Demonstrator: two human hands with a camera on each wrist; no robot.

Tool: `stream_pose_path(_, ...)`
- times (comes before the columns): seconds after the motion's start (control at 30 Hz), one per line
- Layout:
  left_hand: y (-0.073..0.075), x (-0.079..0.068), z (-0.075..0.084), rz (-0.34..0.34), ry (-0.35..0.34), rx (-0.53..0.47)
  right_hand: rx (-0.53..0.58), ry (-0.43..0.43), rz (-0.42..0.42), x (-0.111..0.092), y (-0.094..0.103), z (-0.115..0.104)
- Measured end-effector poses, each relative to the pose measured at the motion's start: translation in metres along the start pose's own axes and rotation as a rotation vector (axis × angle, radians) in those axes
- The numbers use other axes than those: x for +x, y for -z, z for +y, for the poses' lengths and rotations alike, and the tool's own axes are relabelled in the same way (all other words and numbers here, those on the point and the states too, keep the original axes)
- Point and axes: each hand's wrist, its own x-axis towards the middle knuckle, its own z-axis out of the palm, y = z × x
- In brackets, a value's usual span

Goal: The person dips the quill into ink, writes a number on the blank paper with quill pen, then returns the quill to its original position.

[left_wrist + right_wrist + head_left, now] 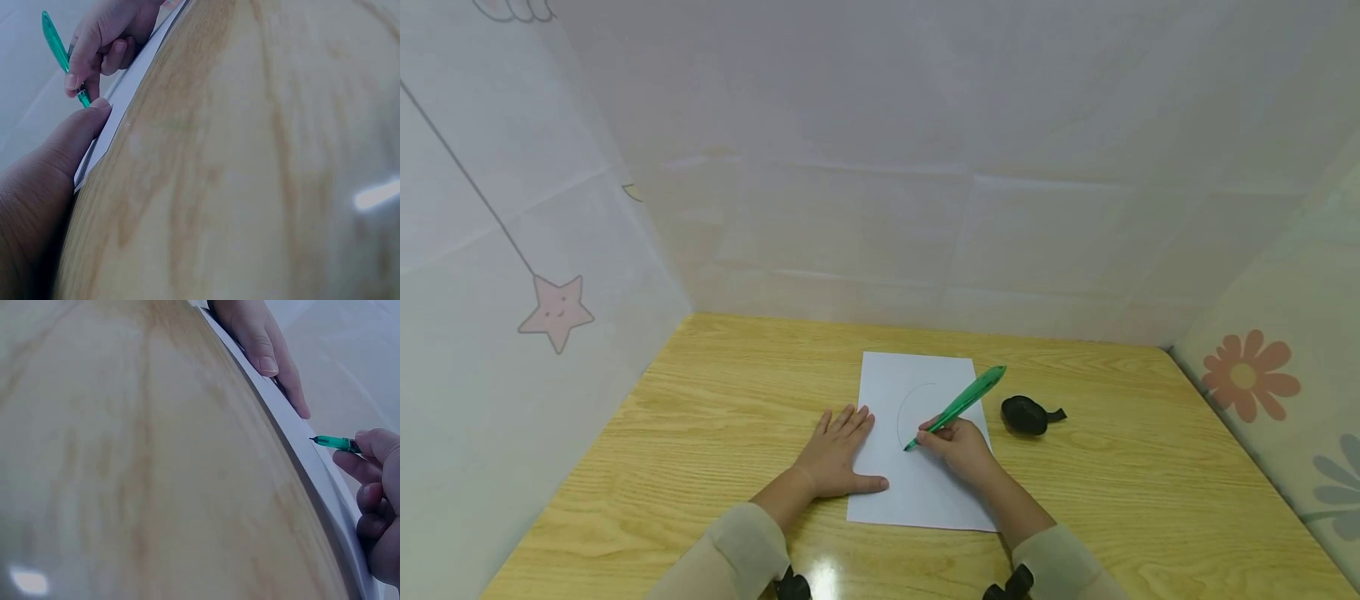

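From where I stand, the right hand (958,450) pinches a green pen (966,403) between thumb and fingers, low on its barrel. The pen slants up and away over that hand, its barrel smooth and bright, swelling toward the upper part and narrowing to a blunt, rounded end. Below the grip it tapers through a green nose, with a dark band by the fingers, to a fine dark point.

Under the right hand lies a white sheet of paper (917,504), plain but for a thin curved line (898,417) like the left part of a circle. The line runs from beyond the fingertips, round on their left, down to the pen's point.

To the left of that hand, the left hand (835,458) lies flat with its fingers spread, fingertips over the sheet's left edge and thumb stretched across the paper. Just right of the right hand, a little farther off, a rounded black object (1024,415) with a short strip sits on the wood-grained table (737,392).
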Motion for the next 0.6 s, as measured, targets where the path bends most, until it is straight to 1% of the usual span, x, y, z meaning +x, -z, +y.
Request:
stream_pose_path(0.23,-0.0014,0.0004,-0.0005,0.0,0.002,-0.002,0.001,0.003,-0.02,-0.0007,0.0016,0.0025)
stream_pose_path(0.47,-0.0001,0.0001,-0.0002,0.014,-0.012,0.002,0.011,-0.01,-0.036,-0.003,0.0035,0.0015)
stream_pose_path(0.6,0.0008,0.0001,0.0001,0.0,-0.001,-0.003,-0.001,-0.009,-0.045,-0.0042,0.0051,0.0006)
